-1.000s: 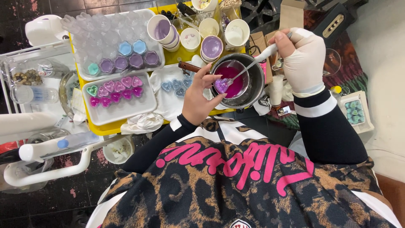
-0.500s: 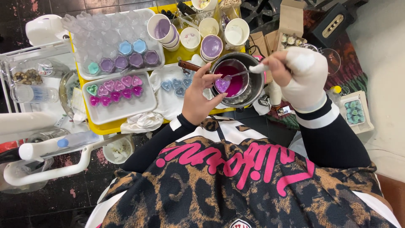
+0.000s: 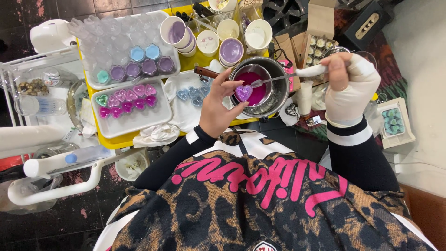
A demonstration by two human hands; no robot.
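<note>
A small heart-shaped mould (image 3: 244,92), filled purple, is pinched in the grip of the left hand (image 3: 218,109) right at the rim of the metal pot (image 3: 278,93). The right hand (image 3: 350,88), wrapped in white, is closed around a white-handled spoon (image 3: 288,76) whose tip reaches over the magenta liquid (image 3: 258,86) in the pot. It looks like the filling step; next I'd expect a steady, level move to the white tray of pink hearts (image 3: 132,114) on the yellow counter (image 3: 114,139). I can't make out the spoon's bowl, or whether the mould is full.
</note>
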